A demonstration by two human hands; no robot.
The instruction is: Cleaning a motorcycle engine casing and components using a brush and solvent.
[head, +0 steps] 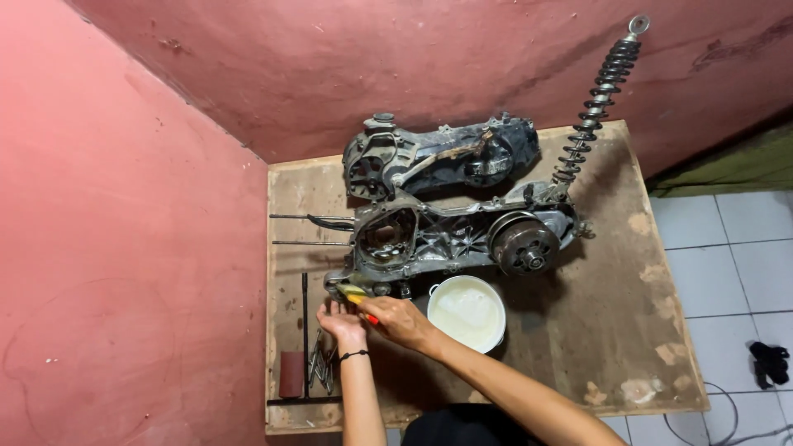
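From the head camera, both hands meet at the near left corner of the engine case (446,239), which lies on a worn wooden board (611,330) set against a pink wall (124,248). The right hand (401,320) has its fingers curled and pressed together around a small tool with a red and yellow handle (357,299), whose tip points away from the fingers toward the lower left edge of the case. The left hand (339,318) sits just beside it, fingers lightly bent and raised toward the same spot; whether they pinch a small part there or only steady the tool I cannot tell, as the spot is too small to read. Just to the right of the right-hand fingers stands a white bowl (467,312), touching or nearly touching the case. Beyond the fingers, farther up the board, lies a second dark cover (438,157), and a coil spring shock (596,99) leans off the far end. Below the left-hand fingers lie a dark red block (291,373) and a few thin metal rods (304,330). By my judgement the step in hand is working a fastener or fitting at that corner of the case; the next move calls for keeping the tip seated squarely while the other hand braces, so it does not slip off.
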